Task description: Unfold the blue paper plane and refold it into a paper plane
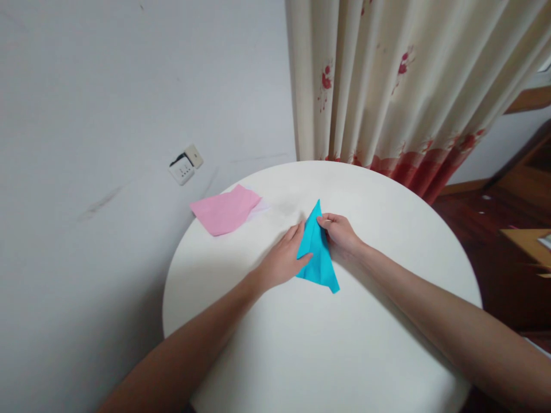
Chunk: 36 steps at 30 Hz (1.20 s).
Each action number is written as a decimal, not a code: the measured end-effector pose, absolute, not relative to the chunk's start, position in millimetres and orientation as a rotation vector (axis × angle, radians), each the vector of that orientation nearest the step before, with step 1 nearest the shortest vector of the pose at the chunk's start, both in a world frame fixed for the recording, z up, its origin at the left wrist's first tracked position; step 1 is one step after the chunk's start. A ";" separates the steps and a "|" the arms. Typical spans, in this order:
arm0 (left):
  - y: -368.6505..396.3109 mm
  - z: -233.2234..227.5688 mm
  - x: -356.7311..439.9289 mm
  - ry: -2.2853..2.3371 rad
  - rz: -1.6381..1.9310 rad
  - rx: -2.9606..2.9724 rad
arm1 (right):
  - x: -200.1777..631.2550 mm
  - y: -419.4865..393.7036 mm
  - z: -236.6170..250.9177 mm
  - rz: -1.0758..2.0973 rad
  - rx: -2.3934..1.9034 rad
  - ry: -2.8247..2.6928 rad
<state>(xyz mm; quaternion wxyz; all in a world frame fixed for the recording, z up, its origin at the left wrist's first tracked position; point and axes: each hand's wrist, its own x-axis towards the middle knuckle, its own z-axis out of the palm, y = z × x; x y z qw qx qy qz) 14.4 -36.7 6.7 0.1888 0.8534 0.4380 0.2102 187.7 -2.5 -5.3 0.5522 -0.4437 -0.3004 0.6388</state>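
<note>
blue paper (317, 252) | folded to narrow triangle | flat on table, tip pointing away

left hand (282, 261) flat, right hand (342, 234) pinching

A round white counter (387, 241) stood close to a grey wall (107, 115), and a cream curtain (387, 86) with red flowers hung behind it. On the counter lay a folded blue paper (317, 252), shaped like a long triangle with its point toward the curtain. The left hand (282, 261) rested flat on the left edge of this paper, with its fingers on the blue surface. The right hand (341, 234) touched the right edge near the upper point, fingers curled. A pink paper (225, 210) lay well apart, near the counter's left rim. A white socket (186, 164) sat on the wall.
</note>
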 end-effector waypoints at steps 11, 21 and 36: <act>-38.3 0.4 14.9 1.229 0.521 2.474 | 187.2 -3.6 -8.2 1.352 -1.199 -0.827; -21.4 11.3 13.4 1.315 0.977 2.173 | 182.3 4.9 -21.2 1.168 -1.190 -0.934; -8.3 11.9 -1.7 1.421 1.133 2.073 | 171.9 -32.8 -5.2 0.492 -1.355 -1.917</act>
